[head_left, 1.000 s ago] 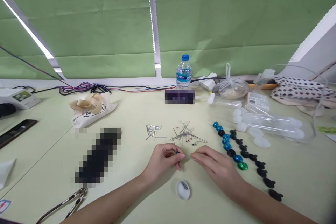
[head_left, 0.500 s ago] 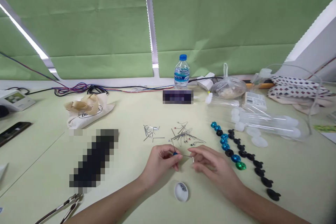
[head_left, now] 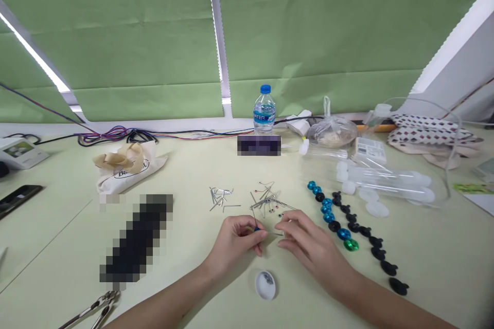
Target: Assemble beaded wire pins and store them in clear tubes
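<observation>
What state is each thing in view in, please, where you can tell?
Left hand, pinching a small blue piece
Right hand, fingers curled, grip unclear
White dish, open, dark bits inside
Water bottle, upright, capped
Clear tubes, lying down, capped
Plastic bag, gathered at the top
Metal pieces, loosely heaped
Two-handled tool, handles spread

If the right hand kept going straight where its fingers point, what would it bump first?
The right hand would probably meet the thin metal piece first, if it isn't touching it already; then the left hand. Depth is hard to judge here.
</observation>
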### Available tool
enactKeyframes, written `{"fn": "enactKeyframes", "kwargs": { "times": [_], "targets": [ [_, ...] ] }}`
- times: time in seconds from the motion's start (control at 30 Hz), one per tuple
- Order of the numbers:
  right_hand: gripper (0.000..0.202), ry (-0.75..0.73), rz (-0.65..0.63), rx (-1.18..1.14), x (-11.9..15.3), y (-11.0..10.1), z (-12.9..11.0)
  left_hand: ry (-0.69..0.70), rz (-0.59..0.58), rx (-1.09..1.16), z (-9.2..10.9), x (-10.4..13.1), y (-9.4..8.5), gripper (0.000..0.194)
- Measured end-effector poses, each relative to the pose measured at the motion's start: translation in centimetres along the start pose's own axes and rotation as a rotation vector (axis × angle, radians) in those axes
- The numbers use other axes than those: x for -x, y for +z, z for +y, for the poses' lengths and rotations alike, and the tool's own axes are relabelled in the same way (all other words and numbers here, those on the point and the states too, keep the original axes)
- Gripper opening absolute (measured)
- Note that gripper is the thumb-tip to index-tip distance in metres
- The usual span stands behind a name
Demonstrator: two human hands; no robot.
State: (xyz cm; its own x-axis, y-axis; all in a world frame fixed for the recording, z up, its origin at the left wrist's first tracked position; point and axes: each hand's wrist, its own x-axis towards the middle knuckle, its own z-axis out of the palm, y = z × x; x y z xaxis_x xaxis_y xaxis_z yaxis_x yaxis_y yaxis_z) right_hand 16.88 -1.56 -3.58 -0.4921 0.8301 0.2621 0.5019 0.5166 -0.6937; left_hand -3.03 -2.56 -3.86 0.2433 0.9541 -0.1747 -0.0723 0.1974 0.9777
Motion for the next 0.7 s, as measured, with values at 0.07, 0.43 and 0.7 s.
{"fn": "enactKeyframes", "kwargs": {
  "times": [0.07,0.43,0.7],
  "targets": [
    [0.020,-0.082,0.014,0.084,0.2,-0.1,0.1,0.008,-0.005,0.005,0.0,-0.1,-0.1,0.018],
    [0.032,0.413,-0.238,-0.643,-0.7,0.5,-1.0,0.018,0.029,-0.071,-0.3,0.1,0.2,0.016],
    [0.027,-0.185,-0.093,0.105,0.9,-0.2,1.2,0.012,0.020,-0.025,0.0,-0.2,-0.3,0.019]
  ]
}}
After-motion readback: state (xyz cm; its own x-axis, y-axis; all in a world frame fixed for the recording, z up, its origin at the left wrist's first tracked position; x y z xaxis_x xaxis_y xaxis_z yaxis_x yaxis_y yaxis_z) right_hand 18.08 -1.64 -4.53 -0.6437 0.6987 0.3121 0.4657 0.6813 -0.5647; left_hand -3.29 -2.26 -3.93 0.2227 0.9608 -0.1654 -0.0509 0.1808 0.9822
